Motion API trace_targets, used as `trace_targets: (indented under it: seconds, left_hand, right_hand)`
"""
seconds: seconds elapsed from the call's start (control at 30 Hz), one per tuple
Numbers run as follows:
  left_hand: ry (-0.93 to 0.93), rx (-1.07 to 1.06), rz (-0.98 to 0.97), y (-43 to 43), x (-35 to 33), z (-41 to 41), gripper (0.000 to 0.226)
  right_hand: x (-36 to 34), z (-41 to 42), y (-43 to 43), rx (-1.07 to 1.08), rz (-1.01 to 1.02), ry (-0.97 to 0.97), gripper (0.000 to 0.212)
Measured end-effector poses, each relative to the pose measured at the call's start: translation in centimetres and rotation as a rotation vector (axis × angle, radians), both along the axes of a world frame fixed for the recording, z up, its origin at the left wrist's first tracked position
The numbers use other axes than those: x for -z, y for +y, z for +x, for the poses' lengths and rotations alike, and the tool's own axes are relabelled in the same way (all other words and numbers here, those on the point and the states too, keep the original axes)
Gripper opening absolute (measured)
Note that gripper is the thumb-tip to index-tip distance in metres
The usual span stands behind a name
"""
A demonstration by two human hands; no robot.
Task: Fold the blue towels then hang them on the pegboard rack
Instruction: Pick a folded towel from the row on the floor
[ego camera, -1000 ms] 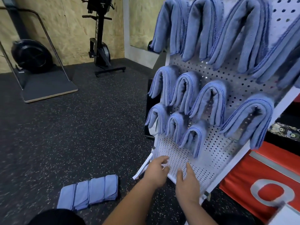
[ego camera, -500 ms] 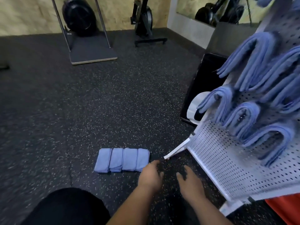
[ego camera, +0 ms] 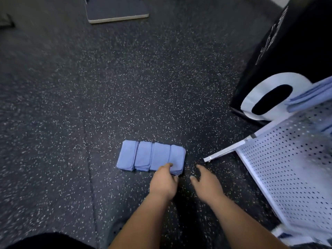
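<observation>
1. I am looking down at a dark rubber floor with pale speckles [ego camera: 89, 105]. A row of four folded blue cloth towels [ego camera: 143, 155] lies flat on it, side by side with edges touching, near the middle of my view.
2. The left hand [ego camera: 164, 182] sits at the near edge of the rightmost towel [ego camera: 177, 155]. Its fingers [ego camera: 168, 166] curl onto the top of that towel and the thumb lies against the near side. I cannot tell whether the pinch is actually closed on the cloth.
3. The right hand [ego camera: 206, 182] is released and holds nothing, with fingers loosely spread over bare floor. It is just right of the towel row and apart from it.
4. The white perforated metal pegboard rack [ego camera: 287, 168] leans in on the right. Its white foot bar [ego camera: 224, 153] points left toward the row, ending near the right hand's fingertips without touching them.
5. Blurred blue hung towels [ego camera: 312, 96] show on the rack at the far right edge.
6. A black box with a white oval logo [ego camera: 287, 51] stands behind the rack, far right.
7. A grey flat mat with a pale edge [ego camera: 116, 9] lies at the far side, well apart from the towels.
8. Dark clothing [ego camera: 45, 241] fills the near left corner.
</observation>
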State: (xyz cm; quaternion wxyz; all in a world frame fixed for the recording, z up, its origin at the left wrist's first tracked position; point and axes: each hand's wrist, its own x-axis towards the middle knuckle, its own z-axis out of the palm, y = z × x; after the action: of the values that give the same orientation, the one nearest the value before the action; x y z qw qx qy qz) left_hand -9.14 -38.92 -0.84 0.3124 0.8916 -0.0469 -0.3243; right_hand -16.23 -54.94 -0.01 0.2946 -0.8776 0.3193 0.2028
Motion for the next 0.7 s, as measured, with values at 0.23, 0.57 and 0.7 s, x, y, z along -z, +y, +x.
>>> trace_targets:
  seconds: [0.23, 0.57, 0.7]
  left_hand:
    - [0.013, -0.027, 0.016, -0.6, 3.7, 2.1, 0.056]
    - [0.036, -0.090, 0.005, -1.2, 7.9, 4.0, 0.045]
    - [0.050, -0.148, -0.006, -1.3, 9.6, 3.6, 0.048]
  right_hand:
    - [4.7, 3.9, -0.7, -0.106, -0.008, 0.033, 0.066]
    - [10.8, 10.7, -2.1, -0.343, -0.075, 0.066, 0.076]
    - [13.0, 11.9, -2.1, -0.432, -0.115, 0.088, 0.075]
